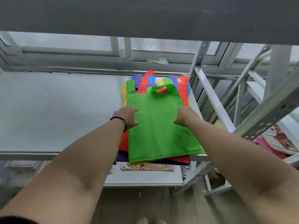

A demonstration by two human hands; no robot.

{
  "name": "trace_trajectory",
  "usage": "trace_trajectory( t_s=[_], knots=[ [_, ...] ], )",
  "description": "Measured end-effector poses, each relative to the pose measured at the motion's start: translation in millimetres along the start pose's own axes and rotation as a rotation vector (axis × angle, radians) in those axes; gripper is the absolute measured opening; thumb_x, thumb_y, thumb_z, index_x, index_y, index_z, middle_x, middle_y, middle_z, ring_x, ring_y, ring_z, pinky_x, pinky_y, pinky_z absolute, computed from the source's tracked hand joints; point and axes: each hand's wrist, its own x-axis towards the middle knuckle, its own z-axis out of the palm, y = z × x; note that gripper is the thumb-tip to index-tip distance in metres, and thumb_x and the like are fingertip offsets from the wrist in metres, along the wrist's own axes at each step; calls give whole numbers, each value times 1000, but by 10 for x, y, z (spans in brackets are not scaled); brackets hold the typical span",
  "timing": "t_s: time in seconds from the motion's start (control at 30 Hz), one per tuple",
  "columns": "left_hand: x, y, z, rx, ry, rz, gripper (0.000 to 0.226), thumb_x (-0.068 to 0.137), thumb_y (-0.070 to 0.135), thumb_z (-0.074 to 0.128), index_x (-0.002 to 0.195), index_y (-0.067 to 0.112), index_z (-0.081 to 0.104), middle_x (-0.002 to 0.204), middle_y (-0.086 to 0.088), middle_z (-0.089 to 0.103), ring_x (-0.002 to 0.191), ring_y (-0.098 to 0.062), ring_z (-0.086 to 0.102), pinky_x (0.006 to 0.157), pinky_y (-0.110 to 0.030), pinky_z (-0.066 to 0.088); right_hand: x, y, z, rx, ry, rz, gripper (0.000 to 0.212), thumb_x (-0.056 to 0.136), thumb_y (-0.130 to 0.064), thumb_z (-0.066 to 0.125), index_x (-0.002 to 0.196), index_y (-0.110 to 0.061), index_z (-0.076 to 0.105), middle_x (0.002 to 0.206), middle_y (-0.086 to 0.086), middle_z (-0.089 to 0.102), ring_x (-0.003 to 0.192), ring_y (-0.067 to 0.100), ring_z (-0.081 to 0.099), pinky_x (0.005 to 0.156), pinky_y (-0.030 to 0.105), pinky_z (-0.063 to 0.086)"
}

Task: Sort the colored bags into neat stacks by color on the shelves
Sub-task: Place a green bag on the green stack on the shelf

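A green bag (159, 126) lies flat on top of a mixed pile of red, purple, yellow and blue bags (161, 80) at the right end of a grey shelf (56, 110). My left hand (127, 116) grips the green bag's left edge, fingers curled onto the fabric. On the bag's right edge my right hand (184, 116) holds it the same way. One green handle loops up near the pile's far end. A red bag (123, 142) and a purple bag (121, 156) stick out under the green one at the front.
The shelf's left part is bare grey board. A metal upright (210, 97) stands right of the pile. A lower shelf holds a patterned bag (147, 167). Pink and printed bags (275, 143) lie on the neighbouring rack at right. A window frame runs behind.
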Motion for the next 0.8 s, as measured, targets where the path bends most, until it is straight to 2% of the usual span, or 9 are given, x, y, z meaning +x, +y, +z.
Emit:
trace_trajectory(
  t_s=[0.07,0.2,0.33,0.47,0.57,0.63,0.73,0.8],
  knots=[
    [11,-9,20,4,-9,-18,65,84,43,60,141,22,37,143,-8,39,130,-27,41,106,-46,40,-8,56,28,6,-73,103,18,81,-18,64,94,-6,58,110,17,64,93,30,60,69,29,43],
    [33,-30,122,-60,-73,-66,70,78,51,64,136,17,43,138,-12,40,128,-30,41,107,-47,38,-32,214,115,111,-182,217,49,77,-29,72,116,-2,58,119,17,62,108,32,59,79,32,46],
    [39,-9,194,-133,-65,-114,75,72,50,70,133,14,42,137,-12,37,128,-33,37,109,-46,36,-54,337,141,231,-179,269,59,74,-37,75,121,-4,57,120,16,62,110,31,59,83,32,46],
    [73,53,220,-176,-71,-189,83,70,47,73,135,12,36,140,-14,30,130,-35,32,110,-46,34,-168,326,107,185,-91,285,47,79,-31,69,116,-7,52,118,14,59,108,32,58,78,34,43],
    [93,63,247,-208,-79,-224,89,69,47,74,138,12,30,142,-14,26,131,-35,30,111,-45,33,-332,257,123,41,17,202,34,85,-24,57,114,-10,47,115,11,57,106,32,57,73,34,39],
    [104,60,253,-220,-78,-252,96,67,48,75,140,10,26,143,-15,25,132,-35,30,112,-44,32,-417,238,195,27,29,146,30,85,-19,53,113,-10,46,112,12,57,102,33,58,71,34,40],
    [120,47,258,-222,-100,-308,102,64,52,76,139,5,24,143,-16,27,131,-34,33,111,-42,31,-478,262,308,136,-35,121,30,85,-15,51,113,-6,47,109,15,61,100,34,58,73,36,43],
    [104,51,222,-242,-103,-336,103,63,53,77,138,4,26,142,-16,28,130,-35,35,110,-42,33,-509,271,311,347,-105,145,27,83,-8,52,110,-2,53,107,17,64,97,32,60,80,38,49]
  ],
)
